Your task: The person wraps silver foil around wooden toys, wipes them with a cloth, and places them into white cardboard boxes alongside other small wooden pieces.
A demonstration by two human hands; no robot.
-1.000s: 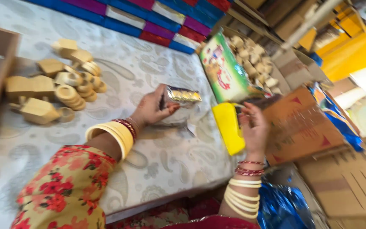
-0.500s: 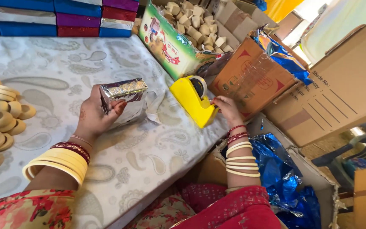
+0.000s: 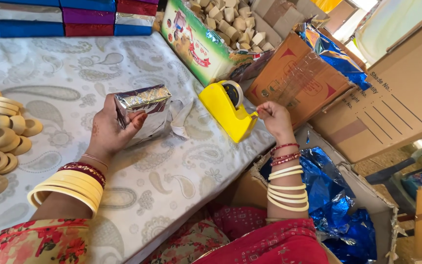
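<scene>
- Head view: the left hand (image 3: 111, 128) grips a silver foil-wrapped packet (image 3: 140, 105), fingers and thumb clamped around its left end, holding it just above the paisley-patterned cloth (image 3: 172, 181) that covers the table
- The packet is roughly box-shaped and tilted, and a loose flap of pale wrapping (image 3: 179, 115) trails from its right side onto the cloth
- The right hand (image 3: 273, 117) is just right of a yellow tape dispenser (image 3: 225, 110) that sits on the cloth near the table edge; thumb and fingertips are pinched together at the dispenser's cutter end, and whether they hold a strip of tape cannot be told
- The left wrist wears a stack of yellow and red bangles (image 3: 72, 186); the right wrist wears cream and red ones (image 3: 285, 183)
- At the left edge of the cloth lie round tan clay cups (image 3: 1, 142) in overlapping rows
- Behind the dispenser stands a green printed carton (image 3: 194, 46) filled with small pale blocks (image 3: 230, 19)
- Along the far edge is a row of blue, purple, red and silver wrapped boxes (image 3: 59, 17)
- To the right are brown cardboard boxes (image 3: 391, 102), and beside the person's lap an open one holds crumpled blue foil (image 3: 333, 190)
</scene>
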